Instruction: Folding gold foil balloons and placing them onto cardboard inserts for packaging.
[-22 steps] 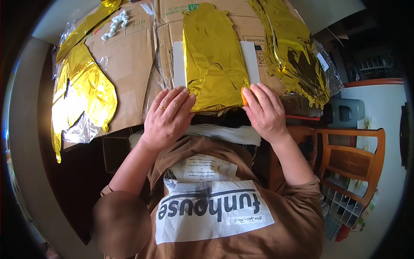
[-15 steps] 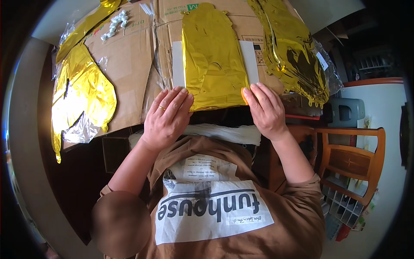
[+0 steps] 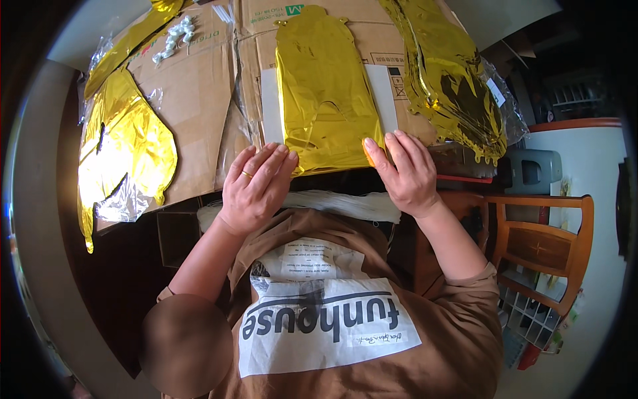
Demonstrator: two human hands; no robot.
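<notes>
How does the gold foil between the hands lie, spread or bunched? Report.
Spread out: the gold foil lies flat, lightly creased, over a white sheet showing at both sides.

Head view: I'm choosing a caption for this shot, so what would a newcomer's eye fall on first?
Most likely the large gold foil in the middle, lying over a white sheet on the cardboard, with the left hand and right hand at its near corners. Next might come the glaring foil piece on the left, almost white in places, and the crumpled foil piece on the right.
</notes>
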